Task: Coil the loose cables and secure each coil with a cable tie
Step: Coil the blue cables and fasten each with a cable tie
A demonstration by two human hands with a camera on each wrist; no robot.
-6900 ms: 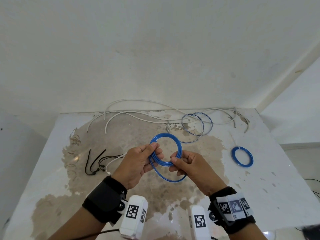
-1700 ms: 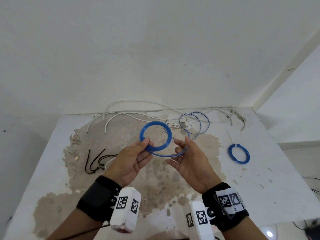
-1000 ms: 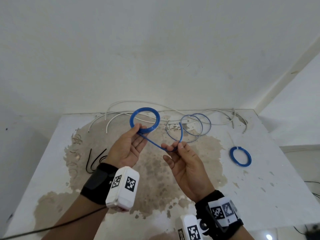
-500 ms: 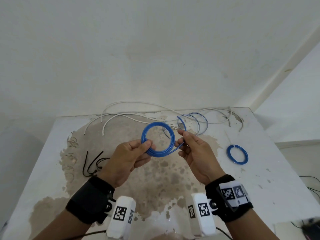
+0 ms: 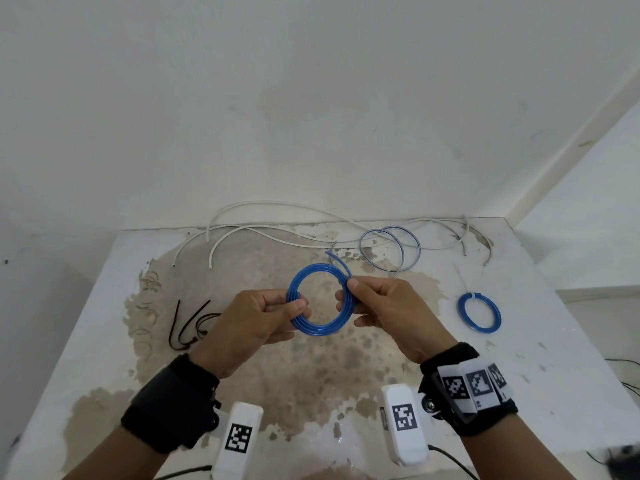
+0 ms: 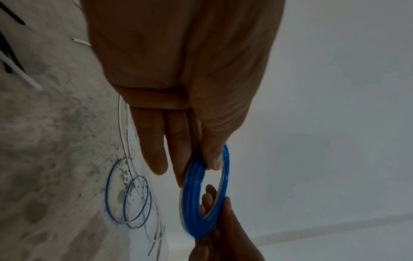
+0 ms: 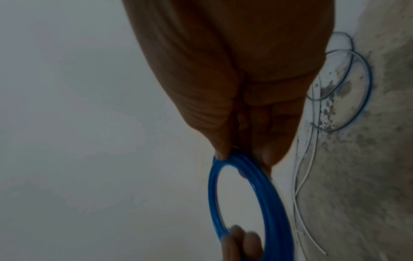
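Both hands pinch the blue cable coil [image 5: 320,299] above the stained surface [image 5: 571,358]: left hand [image 5: 249,323] at its left rim, right hand [image 5: 391,310] at its right, beside the free tail. It looks light and springy, likely to unwind unless gripped across all turns.

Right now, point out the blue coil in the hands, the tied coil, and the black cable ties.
blue coil [image 5: 313,332], head view, lower arc
tied coil [image 5: 499,315], head view, right rim
black cable ties [image 5: 183,332], head view, middle strap
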